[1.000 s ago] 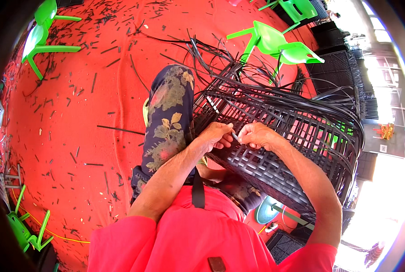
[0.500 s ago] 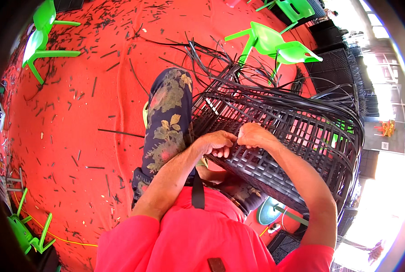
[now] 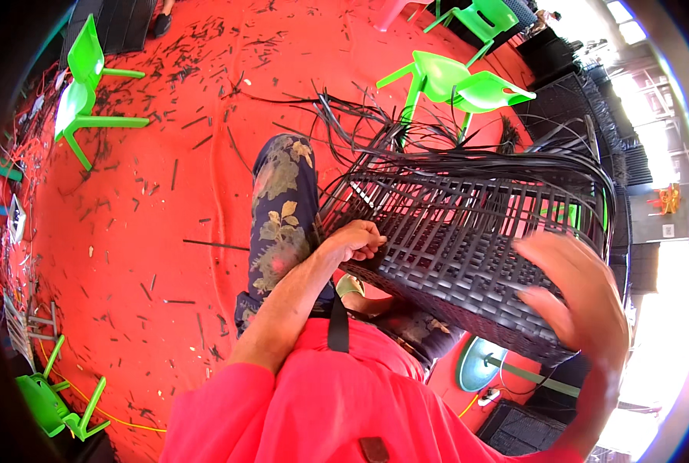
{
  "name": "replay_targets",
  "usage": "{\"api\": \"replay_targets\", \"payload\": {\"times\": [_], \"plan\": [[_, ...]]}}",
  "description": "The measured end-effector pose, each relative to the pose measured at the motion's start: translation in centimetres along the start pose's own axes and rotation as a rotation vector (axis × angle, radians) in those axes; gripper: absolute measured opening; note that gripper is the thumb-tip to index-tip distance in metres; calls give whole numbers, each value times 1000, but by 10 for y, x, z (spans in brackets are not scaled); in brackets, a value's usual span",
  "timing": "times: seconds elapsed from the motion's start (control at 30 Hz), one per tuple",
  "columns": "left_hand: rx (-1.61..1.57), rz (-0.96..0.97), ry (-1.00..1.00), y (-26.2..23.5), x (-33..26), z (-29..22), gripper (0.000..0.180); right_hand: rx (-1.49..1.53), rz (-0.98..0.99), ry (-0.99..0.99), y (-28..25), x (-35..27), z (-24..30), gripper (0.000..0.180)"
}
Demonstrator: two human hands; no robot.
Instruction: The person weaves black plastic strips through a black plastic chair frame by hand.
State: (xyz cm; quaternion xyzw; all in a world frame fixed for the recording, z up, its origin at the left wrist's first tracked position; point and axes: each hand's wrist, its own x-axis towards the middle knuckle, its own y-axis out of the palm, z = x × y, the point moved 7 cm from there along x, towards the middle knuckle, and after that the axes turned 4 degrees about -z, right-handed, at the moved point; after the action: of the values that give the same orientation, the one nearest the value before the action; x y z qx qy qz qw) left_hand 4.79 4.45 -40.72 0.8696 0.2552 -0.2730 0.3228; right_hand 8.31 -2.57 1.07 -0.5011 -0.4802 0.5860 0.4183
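A partly woven black wicker piece lies tilted in front of me, beside my raised knee. Its near part is tightly woven, while the far part has open rows of flat strips. At the left end of the weave, my left hand is closed with its fingers curled in; what they pinch is hidden. Over the right part of the weave is my right hand, slightly blurred, its fingers spread apart and nothing visible in them. Long loose black strips bunch along the far side and trail off to the left.
Green plastic chairs stand ahead, at the far left and lower left. Black scraps litter the red floor covering. A round green base with a pole and a white socket sit at my right.
My right hand has left my left hand, swung right across the weave and spread its fingers. My left hand stays curled at the left end. The view has shifted slightly.
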Motion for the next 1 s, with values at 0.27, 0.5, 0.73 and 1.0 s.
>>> {"api": "replay_targets", "payload": {"times": [0.27, 0.5, 0.73, 1.0], "plan": [[94, -61, -35, 2, 7, -9, 24, -177, -527, 379, 41, -160, -31, 71], [157, -195, -91, -50, 9, 16, 25, 154, -870, 661, 77, -177, -58, 89], [1609, -722, -253, -190, 9, -36, 28, 48, -878, 502, 79, -187, -52, 82], [2034, -997, -188, -257, -59, -171, 15, 265, -1076, 583, 84, -200, -58, 82]]}}
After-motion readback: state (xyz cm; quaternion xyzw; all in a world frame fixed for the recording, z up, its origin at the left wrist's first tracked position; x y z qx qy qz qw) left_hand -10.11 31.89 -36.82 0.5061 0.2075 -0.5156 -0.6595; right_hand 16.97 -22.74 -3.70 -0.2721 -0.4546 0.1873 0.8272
